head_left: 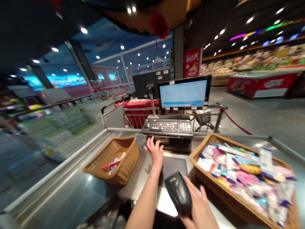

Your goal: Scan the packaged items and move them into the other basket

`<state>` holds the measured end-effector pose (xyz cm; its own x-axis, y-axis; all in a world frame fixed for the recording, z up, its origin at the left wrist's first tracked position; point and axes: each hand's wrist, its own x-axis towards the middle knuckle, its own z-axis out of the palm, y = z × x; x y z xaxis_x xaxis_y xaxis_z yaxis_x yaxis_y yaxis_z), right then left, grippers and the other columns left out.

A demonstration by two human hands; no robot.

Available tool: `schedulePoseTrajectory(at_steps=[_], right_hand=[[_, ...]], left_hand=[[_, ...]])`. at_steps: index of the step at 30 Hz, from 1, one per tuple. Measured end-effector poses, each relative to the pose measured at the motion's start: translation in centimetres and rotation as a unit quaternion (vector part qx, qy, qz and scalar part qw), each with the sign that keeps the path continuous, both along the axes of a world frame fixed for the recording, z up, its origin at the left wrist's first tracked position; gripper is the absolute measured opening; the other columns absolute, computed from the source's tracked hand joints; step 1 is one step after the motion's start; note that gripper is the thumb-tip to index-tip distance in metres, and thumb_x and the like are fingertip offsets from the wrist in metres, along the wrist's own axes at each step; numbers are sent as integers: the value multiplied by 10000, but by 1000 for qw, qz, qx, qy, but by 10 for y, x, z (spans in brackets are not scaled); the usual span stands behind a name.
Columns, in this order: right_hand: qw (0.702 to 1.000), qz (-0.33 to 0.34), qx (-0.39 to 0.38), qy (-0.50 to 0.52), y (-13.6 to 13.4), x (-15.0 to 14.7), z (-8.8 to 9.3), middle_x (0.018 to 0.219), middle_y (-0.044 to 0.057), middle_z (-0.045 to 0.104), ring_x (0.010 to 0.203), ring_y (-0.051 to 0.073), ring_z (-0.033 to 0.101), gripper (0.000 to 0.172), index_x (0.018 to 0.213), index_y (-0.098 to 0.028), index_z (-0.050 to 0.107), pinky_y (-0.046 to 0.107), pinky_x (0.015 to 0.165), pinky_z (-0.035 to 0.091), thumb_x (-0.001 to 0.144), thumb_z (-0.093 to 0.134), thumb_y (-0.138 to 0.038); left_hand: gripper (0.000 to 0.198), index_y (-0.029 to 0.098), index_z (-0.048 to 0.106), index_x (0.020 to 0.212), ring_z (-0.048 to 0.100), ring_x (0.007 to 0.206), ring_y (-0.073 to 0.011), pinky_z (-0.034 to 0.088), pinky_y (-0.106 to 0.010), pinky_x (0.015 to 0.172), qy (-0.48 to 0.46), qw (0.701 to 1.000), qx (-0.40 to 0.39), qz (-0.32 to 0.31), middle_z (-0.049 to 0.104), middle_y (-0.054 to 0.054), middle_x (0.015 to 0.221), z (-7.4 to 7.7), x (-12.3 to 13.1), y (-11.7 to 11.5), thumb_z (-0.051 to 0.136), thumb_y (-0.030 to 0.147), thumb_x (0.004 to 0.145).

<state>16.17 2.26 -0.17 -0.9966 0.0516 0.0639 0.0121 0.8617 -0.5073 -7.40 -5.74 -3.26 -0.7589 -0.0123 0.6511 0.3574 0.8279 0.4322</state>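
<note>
Steel checkout counter [71, 190], glossy black scanner [178, 192] in right hand [201, 211]

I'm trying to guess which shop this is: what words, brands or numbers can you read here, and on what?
Nothing reads clearly.
Red banner: white characters, too blurred.
Monitor: screen text too small.
Keyboard: key labels too small.
Packets in the right basket: print blurred.
Red freezer: white logo blurred.
Scanner in the right hand: no text visible.

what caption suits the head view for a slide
Right hand holds a scanner; left hand reaches below the checkout keyboard.
</note>
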Motion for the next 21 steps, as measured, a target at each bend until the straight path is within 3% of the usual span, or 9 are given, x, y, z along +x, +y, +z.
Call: schedulePoseTrajectory(at_steps=[5, 13, 21], right_hand=[[999, 5, -1, -41, 3, -1, -2, 1522, 120, 355, 1447, 308, 241, 754, 1423, -104, 415, 616, 1161, 165, 678, 475, -206], [1000, -18, 7, 2, 3, 2, -5, 1504, 124, 389, 1440, 302, 267, 716, 1401, -113, 451, 614, 1155, 188, 688, 465, -175], [999, -11, 6, -33, 13, 1, -10, 1529, 101, 338, 1452, 304, 217, 734, 1430, -129, 411, 623, 1153, 174, 702, 451, -208]], left_hand=[[190, 256, 678, 953, 323, 1389, -313, 153, -716, 1103, -3, 1000, -6, -5, 491, -80, 1416, 1, 3, 6, 690, 203, 771], [185, 253, 676, 951, 339, 1379, -310, 212, -711, 1086, 6, 1000, -5, -25, 500, -88, 1405, 1, 7, 13, 678, 194, 776], [174, 256, 682, 938, 334, 1379, -312, 221, -711, 1080, 8, 999, -6, -42, 502, -83, 1399, 2, 11, 20, 671, 192, 776]])
